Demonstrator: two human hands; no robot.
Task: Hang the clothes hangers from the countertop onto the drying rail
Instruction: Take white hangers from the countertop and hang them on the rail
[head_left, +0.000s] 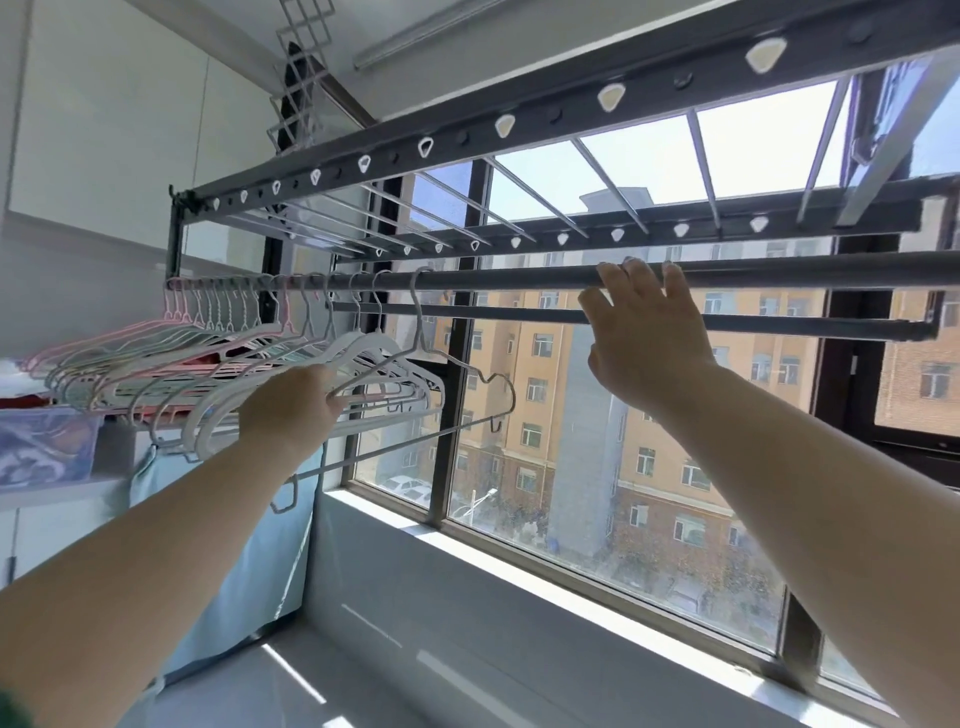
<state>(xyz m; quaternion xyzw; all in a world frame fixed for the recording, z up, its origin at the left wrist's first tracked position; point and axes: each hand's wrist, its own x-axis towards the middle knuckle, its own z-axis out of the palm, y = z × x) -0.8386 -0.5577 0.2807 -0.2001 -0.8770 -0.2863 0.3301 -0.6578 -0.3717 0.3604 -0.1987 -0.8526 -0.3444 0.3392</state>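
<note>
Grasping the thin grey wire hanger (415, 374) by its shoulder, my left hand (291, 410) keeps it hooked near the left end of the dark round drying rail (498, 279); my right hand (641, 332), fingers spread, rests loosely over that rail.

A dark grey metal drying rail (519, 278) is running across the window, and a dark grey perforated rack bar (467, 137) above it is showing white triangular plastic inserts (505, 124). At nine o'clock a row of thin hangers (208, 358) is showing pale pink, mint green and white. The silver-grey wire hanger (457, 374) nearest centre is gleaming light. At eight o'clock a pale blue cloth (244, 545) is hanging, beside a blue-and-white patterned box (47, 447). Outside, an orange-tan building (519, 415) is showing white-framed windows.
</note>
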